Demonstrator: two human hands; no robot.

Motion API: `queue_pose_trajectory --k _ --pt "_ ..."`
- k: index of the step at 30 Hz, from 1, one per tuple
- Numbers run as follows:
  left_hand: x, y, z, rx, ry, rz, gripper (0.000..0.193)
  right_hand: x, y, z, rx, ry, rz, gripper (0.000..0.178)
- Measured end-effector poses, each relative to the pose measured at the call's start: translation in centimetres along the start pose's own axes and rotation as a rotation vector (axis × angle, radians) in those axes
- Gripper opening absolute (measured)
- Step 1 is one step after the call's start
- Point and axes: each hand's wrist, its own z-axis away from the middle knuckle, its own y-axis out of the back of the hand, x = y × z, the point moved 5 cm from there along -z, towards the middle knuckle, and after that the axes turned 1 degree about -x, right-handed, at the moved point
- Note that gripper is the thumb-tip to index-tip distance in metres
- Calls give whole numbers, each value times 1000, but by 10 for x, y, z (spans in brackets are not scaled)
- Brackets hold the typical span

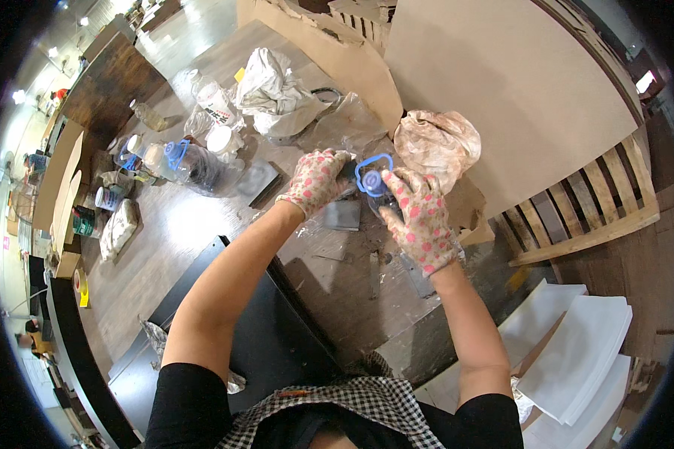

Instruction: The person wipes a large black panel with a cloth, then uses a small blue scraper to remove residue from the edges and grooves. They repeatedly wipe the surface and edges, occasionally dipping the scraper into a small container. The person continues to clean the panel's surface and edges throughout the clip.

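Observation:
Both my hands wear pale gloves with pink dots. Just under my right hand (423, 221) is a clear plastic bottle with a blue cap (371, 182) and a raised blue carry handle (374, 159). My right thumb and fingers curve round the bottle's top. To its left, my left hand (316, 179) is closed, with something dark at its fingertips that I cannot make out. A small grey block (342, 215) lies on the worktop (314, 273) below my hands. Another flat grey block (258, 182) rests left of my left hand.
A crumpled white cloth bag (269, 86) and a stained cloth (438, 146) lie beyond my hands. Several bottles and jars, including a large blue-capped bottle (195, 165), stand at left. A black panel (269, 329) lies in front of me. Big cardboard (509, 82) leans by a slatted pallet (591, 198).

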Motion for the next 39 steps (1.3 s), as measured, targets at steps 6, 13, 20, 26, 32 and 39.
queue_pose_trajectory --k 6,13,20,26,32,39 --pt "-6 37 23 212 194 358 46 6 -14 -10 94 -17 93 57" --pt "-11 54 73 351 232 1135 42 -15 10 -37 5 -116 -53 48" --pt "-73 60 133 559 423 1574 40 -90 35 21 -61 213 -285 63" --pt "-59 47 131 417 311 1639 43 -97 -18 47 -178 228 -473 56" --pt "-24 22 103 180 198 2034 54 6 -6 11 39 31 -155 52" --pt "-9 -21 80 20 200 2149 60 42 -36 -21 -329 119 79 24"
